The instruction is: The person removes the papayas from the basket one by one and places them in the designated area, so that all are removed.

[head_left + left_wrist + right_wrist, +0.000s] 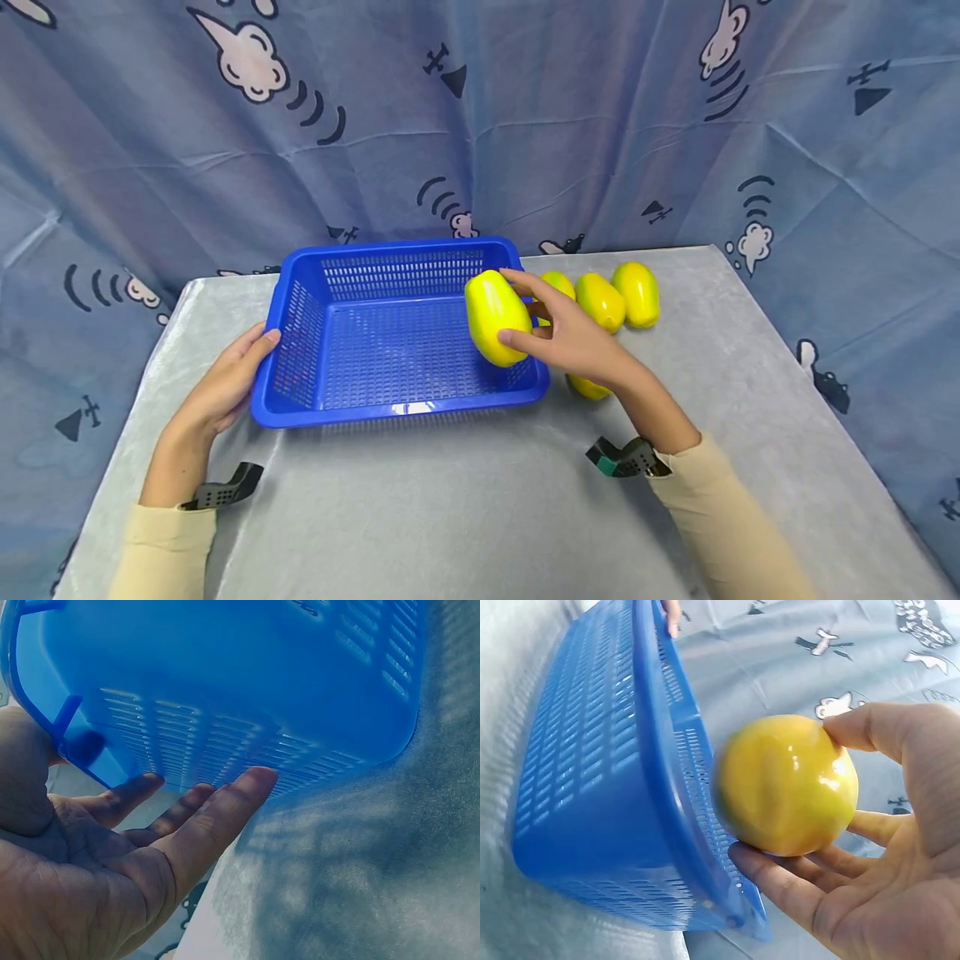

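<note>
A blue plastic basket (405, 410) with slotted walls stands on the table, its bare bottom showing. At its left end my left hand (228, 379) holds the rim, thumb on top; the left wrist view shows its fingers (217, 814) against the outer wall. Over the basket's right end, my right hand (573, 333) grips a glossy yellow oval fruit (495, 318), mango-like in shape. Thumb and fingertips lie on opposite sides of this fruit (787, 784) in the right wrist view, where it is level with the basket rim (656, 742).
Several more yellow fruits lie right of the basket: two side by side (636, 294) at the back, others partly hidden behind my right hand, one (588, 387) under my wrist. A patterned blue curtain (480, 125) hangs behind the grey table (450, 508).
</note>
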`<move>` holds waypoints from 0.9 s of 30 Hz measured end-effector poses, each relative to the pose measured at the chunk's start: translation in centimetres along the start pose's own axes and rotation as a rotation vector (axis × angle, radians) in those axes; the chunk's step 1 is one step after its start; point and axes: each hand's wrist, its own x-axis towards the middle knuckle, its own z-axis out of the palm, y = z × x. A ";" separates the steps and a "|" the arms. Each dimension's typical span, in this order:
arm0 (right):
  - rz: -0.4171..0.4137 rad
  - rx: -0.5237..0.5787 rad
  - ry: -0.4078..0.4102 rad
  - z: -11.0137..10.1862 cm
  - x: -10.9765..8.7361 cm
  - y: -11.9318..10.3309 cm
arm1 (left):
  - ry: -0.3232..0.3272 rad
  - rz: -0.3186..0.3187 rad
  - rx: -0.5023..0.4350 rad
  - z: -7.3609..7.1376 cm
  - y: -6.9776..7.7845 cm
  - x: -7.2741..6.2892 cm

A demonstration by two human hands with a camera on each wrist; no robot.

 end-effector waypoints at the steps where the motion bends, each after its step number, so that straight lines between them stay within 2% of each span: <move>1: 0.004 0.014 0.012 0.0 -0.2 0.2 | 0.000 -0.001 -0.004 0.0 0.0 0.0; 5: 0.019 0.047 0.055 -0.1 -0.9 0.8 | -0.005 0.000 -0.018 0.0 -0.1 0.0; 11: -0.019 0.036 0.108 -0.8 -2.4 1.3 | -0.005 0.007 -0.025 -0.1 -0.1 0.0; 18: -0.045 0.085 0.181 -1.6 -4.0 2.5 | -0.025 0.016 -0.038 -0.3 0.1 0.1; 22: -0.042 0.114 0.199 -1.9 -4.7 3.1 | -0.023 0.008 -0.045 -0.3 0.1 0.0; 27: -0.016 0.100 0.228 -2.8 -5.5 3.5 | -0.019 0.008 -0.046 -0.2 0.1 0.1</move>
